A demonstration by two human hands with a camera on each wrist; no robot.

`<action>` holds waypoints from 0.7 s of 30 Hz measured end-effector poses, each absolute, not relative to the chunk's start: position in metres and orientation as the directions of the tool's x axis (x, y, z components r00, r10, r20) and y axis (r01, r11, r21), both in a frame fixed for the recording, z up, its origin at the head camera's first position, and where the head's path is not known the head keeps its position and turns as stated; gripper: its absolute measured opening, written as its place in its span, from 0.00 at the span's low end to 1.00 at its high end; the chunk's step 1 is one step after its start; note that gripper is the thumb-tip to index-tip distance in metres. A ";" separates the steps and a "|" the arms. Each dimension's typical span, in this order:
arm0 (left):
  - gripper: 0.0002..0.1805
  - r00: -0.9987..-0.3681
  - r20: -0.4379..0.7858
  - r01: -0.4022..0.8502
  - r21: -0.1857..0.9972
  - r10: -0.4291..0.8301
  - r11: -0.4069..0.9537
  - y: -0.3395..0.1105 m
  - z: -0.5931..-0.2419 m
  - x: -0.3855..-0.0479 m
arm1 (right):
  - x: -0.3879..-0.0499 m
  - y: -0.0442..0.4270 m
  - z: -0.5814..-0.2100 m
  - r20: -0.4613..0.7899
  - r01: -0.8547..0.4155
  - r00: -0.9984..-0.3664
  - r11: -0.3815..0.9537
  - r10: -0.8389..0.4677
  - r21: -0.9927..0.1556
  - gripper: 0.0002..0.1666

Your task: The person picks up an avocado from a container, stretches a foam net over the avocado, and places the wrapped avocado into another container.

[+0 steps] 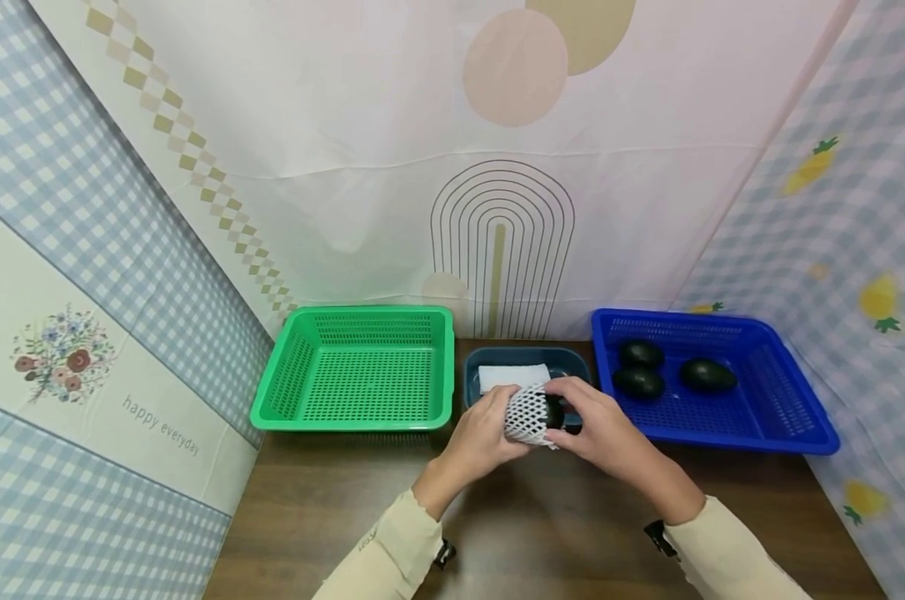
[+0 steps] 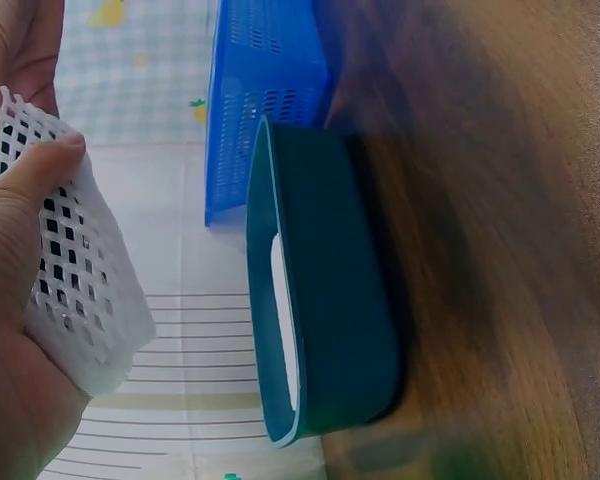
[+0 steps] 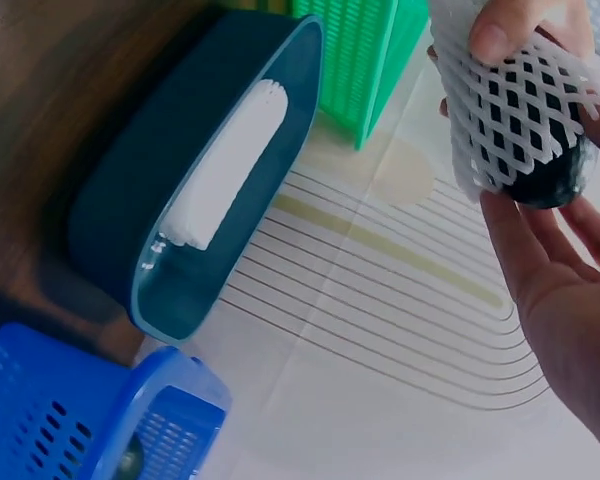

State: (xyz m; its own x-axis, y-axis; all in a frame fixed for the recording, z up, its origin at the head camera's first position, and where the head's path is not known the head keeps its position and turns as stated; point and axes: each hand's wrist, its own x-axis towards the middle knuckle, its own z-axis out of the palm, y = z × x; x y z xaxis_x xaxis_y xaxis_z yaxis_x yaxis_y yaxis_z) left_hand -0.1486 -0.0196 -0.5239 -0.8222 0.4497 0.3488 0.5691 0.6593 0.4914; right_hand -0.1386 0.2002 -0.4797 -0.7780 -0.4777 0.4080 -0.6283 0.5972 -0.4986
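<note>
Left hand grips the foam net, right hand the partly sleeved avocado; 3 bare avocados, in the blue basket by the desk's far-right corner, seem left.

Bright and softly diffused in the head view, seemingly from above, with a pale glow on the wall cloth. Stretched by the wide lens toward the edges, and soft in detail on the right-hand curtain. Faintly glossy on the tabletop, darker right under the green basket. Dimmer and duller in both wrist views. Shadowed deeply along the tub in the left one, and blurred across the tabletop at right. Murky at the upper left of the right wrist view, yet almost washed out on the white roll, with glints on the dark fruit.
</note>
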 end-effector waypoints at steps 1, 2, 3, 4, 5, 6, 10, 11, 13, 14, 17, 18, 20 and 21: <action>0.45 -0.822 0.348 0.569 0.485 0.450 0.665 -0.020 -0.523 -0.148 | -0.139 0.201 -0.480 0.392 -0.619 -0.785 0.592 -0.480 -0.515 0.36; 0.45 -0.822 0.347 0.569 0.476 0.451 0.670 -0.020 -0.523 -0.147 | -0.140 0.202 -0.481 0.375 -0.609 -0.793 0.591 -0.481 -0.530 0.36; 0.45 -0.822 0.345 0.569 0.470 0.453 0.675 -0.020 -0.522 -0.147 | -0.140 0.203 -0.481 0.358 -0.598 -0.800 0.590 -0.482 -0.542 0.36; 0.46 -0.821 0.344 0.570 0.463 0.455 0.679 -0.020 -0.522 -0.146 | -0.140 0.205 -0.482 0.341 -0.586 -0.807 0.590 -0.481 -0.554 0.36; 0.46 -0.820 0.342 0.571 0.458 0.458 0.681 -0.020 -0.521 -0.146 | -0.140 0.206 -0.483 0.328 -0.577 -0.813 0.589 -0.481 -0.566 0.36; 0.46 -0.819 0.339 0.573 0.452 0.462 0.684 -0.021 -0.520 -0.146 | -0.140 0.208 -0.483 0.319 -0.569 -0.817 0.588 -0.480 -0.574 0.36; 0.49 -0.806 0.359 0.590 0.437 0.470 0.678 -0.022 -0.519 -0.147 | -0.141 0.213 -0.486 0.297 -0.528 -0.841 0.564 -0.452 -0.635 0.35; 0.50 -0.802 0.371 0.596 0.434 0.469 0.676 -0.023 -0.518 -0.147 | -0.141 0.214 -0.486 0.294 -0.515 -0.848 0.553 -0.441 -0.655 0.35; 0.52 -0.795 0.395 0.604 0.440 0.461 0.665 -0.026 -0.517 -0.148 | -0.141 0.215 -0.488 0.282 -0.482 -0.865 0.535 -0.415 -0.694 0.34; 0.52 -0.794 0.403 0.605 0.450 0.456 0.656 -0.028 -0.517 -0.149 | -0.141 0.217 -0.489 0.277 -0.468 -0.873 0.526 -0.402 -0.710 0.34; 0.50 -0.812 0.402 0.582 0.518 0.423 0.627 -0.035 -0.517 -0.149 | -0.142 0.220 -0.491 0.262 -0.431 -0.892 0.514 -0.369 -0.742 0.34; 0.48 -0.821 0.397 0.571 0.554 0.410 0.606 -0.037 -0.518 -0.149 | -0.142 0.221 -0.492 0.259 -0.422 -0.896 0.512 -0.361 -0.748 0.35; 0.42 -0.835 0.388 0.550 0.624 0.390 0.556 -0.041 -0.519 -0.149 | -0.142 0.223 -0.492 0.266 -0.418 -0.900 0.507 -0.346 -0.754 0.34; 0.39 -0.838 0.388 0.544 0.655 0.384 0.524 -0.042 -0.520 -0.149 | -0.142 0.224 -0.492 0.266 -0.413 -0.903 0.508 -0.338 -0.756 0.34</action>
